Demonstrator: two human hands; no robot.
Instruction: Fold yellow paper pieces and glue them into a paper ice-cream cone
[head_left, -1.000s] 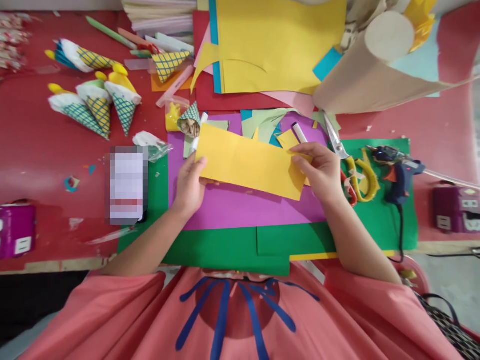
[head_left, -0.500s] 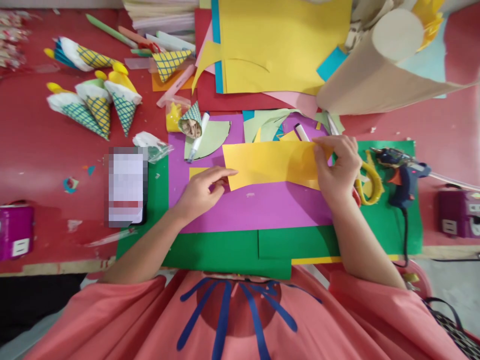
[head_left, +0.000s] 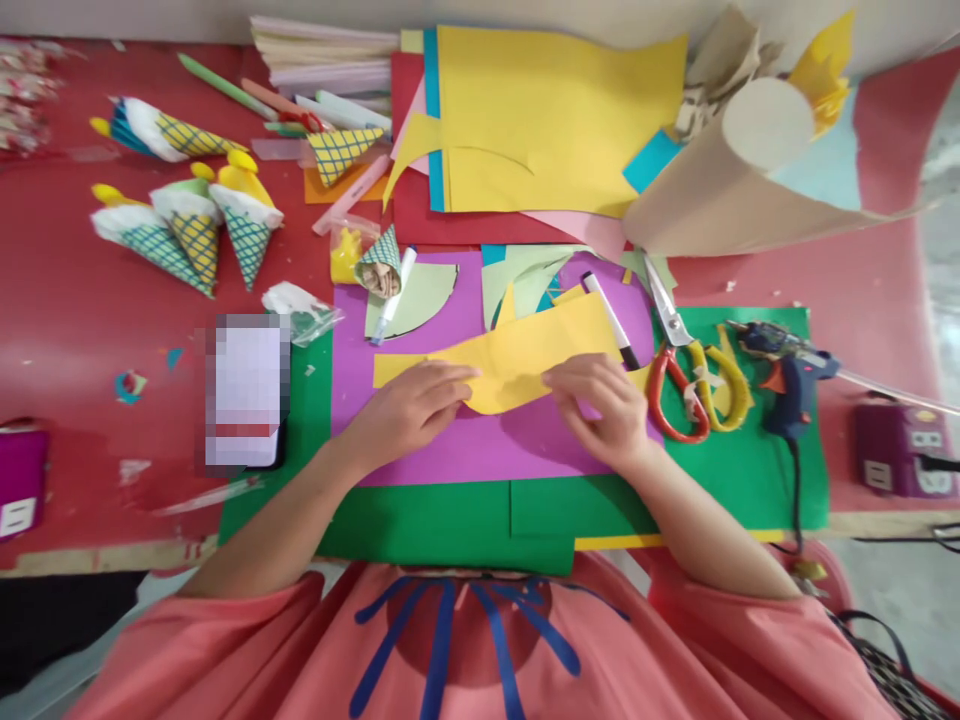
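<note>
A yellow paper strip (head_left: 536, 345) is lifted and curved upward in front of me, its near edge bowed. My left hand (head_left: 412, 405) is closed on the strip's left end, thumb beneath the fingers. At the near edge, my right hand (head_left: 606, 408) has its thumb and fingers bent together on the paper. Under the strip lie another flat yellow piece (head_left: 390, 370) and a purple sheet (head_left: 480, 455). Right of my right hand, scissors (head_left: 679, 355) with red and yellow handles rest on the green mat (head_left: 439, 515). A black-capped marker (head_left: 611, 322) lies just beyond the strip.
Paper cones (head_left: 251, 225) with yellow tops lie at the far left. A phone (head_left: 244, 400) is beside the mat. At the right are a glue gun (head_left: 795, 375) with its cord and a large beige paper cone (head_left: 701, 180). Yellow sheets (head_left: 570, 100) lie at the back.
The strip has gone from nearly flat to curved and slanted. My right hand has moved left and nearer me, closer to my left hand, uncovering the scissors. The camera view has shifted slightly.
</note>
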